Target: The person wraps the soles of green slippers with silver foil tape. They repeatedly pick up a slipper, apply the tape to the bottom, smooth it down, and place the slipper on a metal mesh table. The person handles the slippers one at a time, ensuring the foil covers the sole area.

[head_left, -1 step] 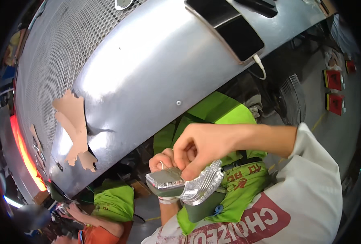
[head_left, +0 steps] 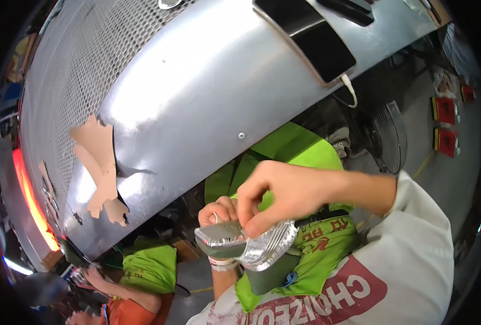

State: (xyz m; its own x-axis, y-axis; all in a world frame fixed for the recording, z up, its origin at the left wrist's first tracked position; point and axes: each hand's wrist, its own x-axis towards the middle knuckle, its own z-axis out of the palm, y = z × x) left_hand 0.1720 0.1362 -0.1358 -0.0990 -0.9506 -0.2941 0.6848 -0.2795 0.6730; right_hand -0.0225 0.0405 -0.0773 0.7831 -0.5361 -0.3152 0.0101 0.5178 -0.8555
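Note:
Close to my body I see an olive-grey, shoe-like piece (head_left: 218, 250), partly covered with crinkled silver foil (head_left: 268, 248). My left hand (head_left: 218, 210) wraps its far side with curled fingers; a pale band circles that wrist. A white loop stands up beside those fingers. My right hand (head_left: 283, 189) comes in from the right, bent over the piece, thumb and fingertips pinched together at the edge of the foil. Whatever lies between those fingertips is hidden. Under the foil, an olive tubular part (head_left: 270, 276) rests against my green apron (head_left: 327, 244).
A metal worktable (head_left: 197, 108) with a perforated mesh section (head_left: 105, 59) holds a torn brown cardboard piece (head_left: 100, 162) and a dark phone (head_left: 321, 49) with a white plug. A fan (head_left: 394, 138) stands beyond. At lower left a co-worker's green apron (head_left: 149, 262) and arms show.
My right hand has lifted and tilted slightly, its thumb drawn in nearer the fingertips. More foil shows beneath it. The left hand stays on the piece.

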